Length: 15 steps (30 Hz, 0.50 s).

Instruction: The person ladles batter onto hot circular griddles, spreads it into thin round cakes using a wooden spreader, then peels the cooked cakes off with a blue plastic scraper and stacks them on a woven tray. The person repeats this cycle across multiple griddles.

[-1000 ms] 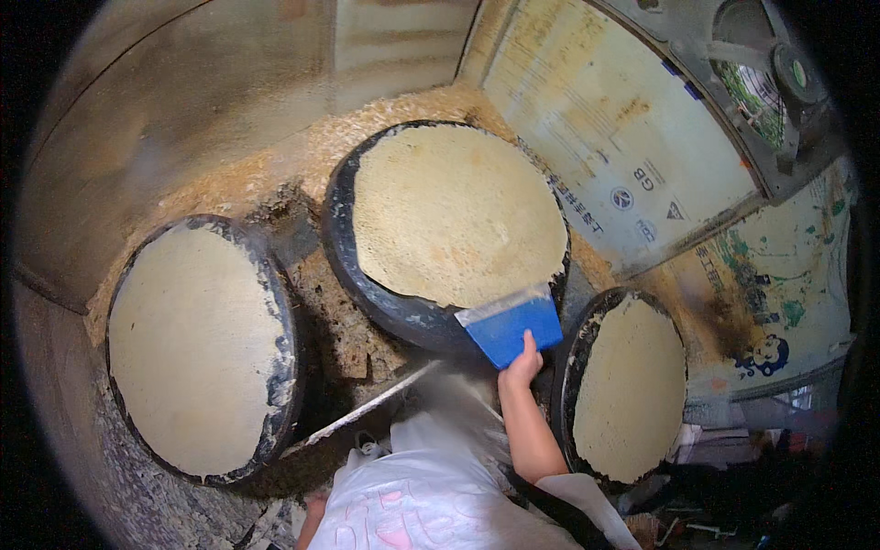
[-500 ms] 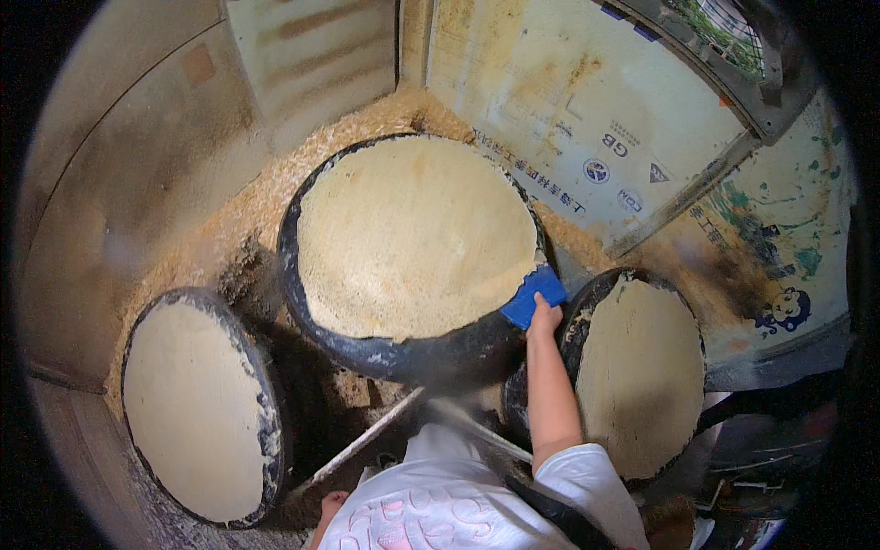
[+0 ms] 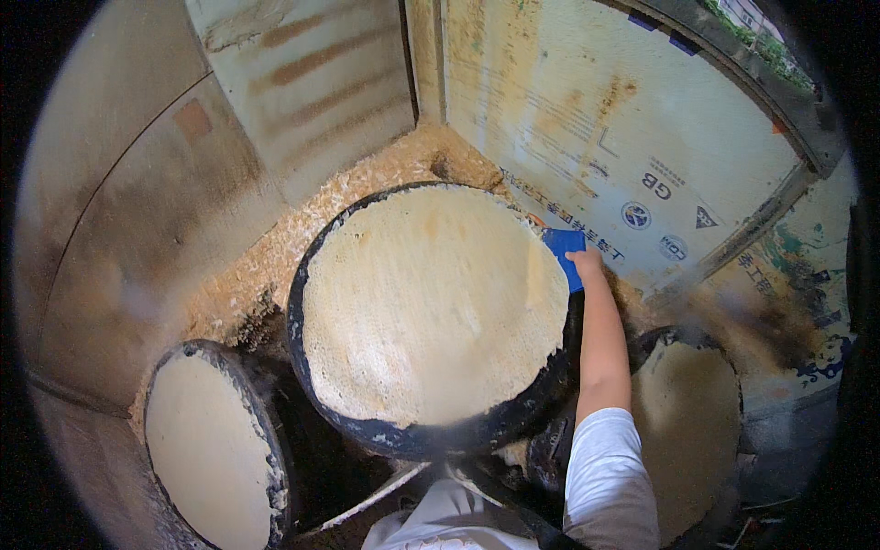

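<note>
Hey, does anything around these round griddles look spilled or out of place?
Yes: flaky tan scraps lie strewn behind the middle griddle rather than on it, like spillage. Brown stains also streak the pale wall panel at right.

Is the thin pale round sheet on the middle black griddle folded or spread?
Spread: the sheet lies flat, covering most of the griddle, no folds showing.

On the right, look, a short white sleeve, loose and softly creased, open at the hem around a bare arm, bare right hand too; near centre, pale greyish clothing bunches in rumpled folds!
</note>
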Motion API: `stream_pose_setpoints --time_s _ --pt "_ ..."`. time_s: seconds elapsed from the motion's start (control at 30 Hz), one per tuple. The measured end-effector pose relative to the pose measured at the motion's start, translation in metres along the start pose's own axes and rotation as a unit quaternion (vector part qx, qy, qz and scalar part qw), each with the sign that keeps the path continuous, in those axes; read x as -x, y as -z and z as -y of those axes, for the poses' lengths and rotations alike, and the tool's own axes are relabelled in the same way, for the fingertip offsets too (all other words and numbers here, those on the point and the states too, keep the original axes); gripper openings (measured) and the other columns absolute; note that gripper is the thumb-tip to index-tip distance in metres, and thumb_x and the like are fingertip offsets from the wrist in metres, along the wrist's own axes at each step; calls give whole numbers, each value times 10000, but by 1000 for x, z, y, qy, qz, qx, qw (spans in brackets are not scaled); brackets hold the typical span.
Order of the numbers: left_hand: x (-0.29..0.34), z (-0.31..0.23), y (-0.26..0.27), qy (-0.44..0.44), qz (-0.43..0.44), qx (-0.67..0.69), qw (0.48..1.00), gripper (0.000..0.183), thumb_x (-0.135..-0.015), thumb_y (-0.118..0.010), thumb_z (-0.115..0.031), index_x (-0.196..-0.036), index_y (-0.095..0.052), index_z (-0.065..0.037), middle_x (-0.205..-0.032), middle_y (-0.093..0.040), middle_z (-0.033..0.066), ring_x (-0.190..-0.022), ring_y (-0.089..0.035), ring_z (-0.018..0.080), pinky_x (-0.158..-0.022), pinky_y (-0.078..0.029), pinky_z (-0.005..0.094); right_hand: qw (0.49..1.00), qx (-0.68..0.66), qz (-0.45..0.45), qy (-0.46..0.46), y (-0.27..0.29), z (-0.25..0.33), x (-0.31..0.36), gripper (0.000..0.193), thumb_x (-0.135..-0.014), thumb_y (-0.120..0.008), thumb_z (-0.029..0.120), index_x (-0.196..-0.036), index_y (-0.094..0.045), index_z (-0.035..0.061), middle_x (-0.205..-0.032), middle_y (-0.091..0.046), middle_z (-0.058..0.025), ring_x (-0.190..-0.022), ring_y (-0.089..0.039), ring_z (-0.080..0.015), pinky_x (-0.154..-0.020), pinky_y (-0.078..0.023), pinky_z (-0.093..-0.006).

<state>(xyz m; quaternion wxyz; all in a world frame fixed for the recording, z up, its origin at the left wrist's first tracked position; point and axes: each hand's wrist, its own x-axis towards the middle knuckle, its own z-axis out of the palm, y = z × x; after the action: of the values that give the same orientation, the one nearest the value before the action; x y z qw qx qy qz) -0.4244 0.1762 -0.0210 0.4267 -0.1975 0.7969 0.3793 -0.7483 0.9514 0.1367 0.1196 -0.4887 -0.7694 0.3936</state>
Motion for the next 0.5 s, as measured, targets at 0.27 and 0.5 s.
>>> stream_pose_setpoints --time_s 0.27,0.5 --pt "23 -33 4 18 16 -32 999 136 -848 -623 -145 -937 -653 -45 -829 -653 27 -774 -569 92 -743 -461 246 989 125 54 61 3 55 -28 731 -694 -743 308 -1322 -448 80 -1278 -527 -140 -1157 -520 -304 -979 -393 -414" --pt "62 -125 41 -134 131 -1 982 234 -882 -609 -216 -1039 -640 -45 -917 -658 48 -868 -561 101 -830 -444 266 981 -13 129 143 63 -24 27 662 -705 -718 117 -1313 -460 70 -1175 -589 -147 -1041 -580 -249 -907 -438 -355"
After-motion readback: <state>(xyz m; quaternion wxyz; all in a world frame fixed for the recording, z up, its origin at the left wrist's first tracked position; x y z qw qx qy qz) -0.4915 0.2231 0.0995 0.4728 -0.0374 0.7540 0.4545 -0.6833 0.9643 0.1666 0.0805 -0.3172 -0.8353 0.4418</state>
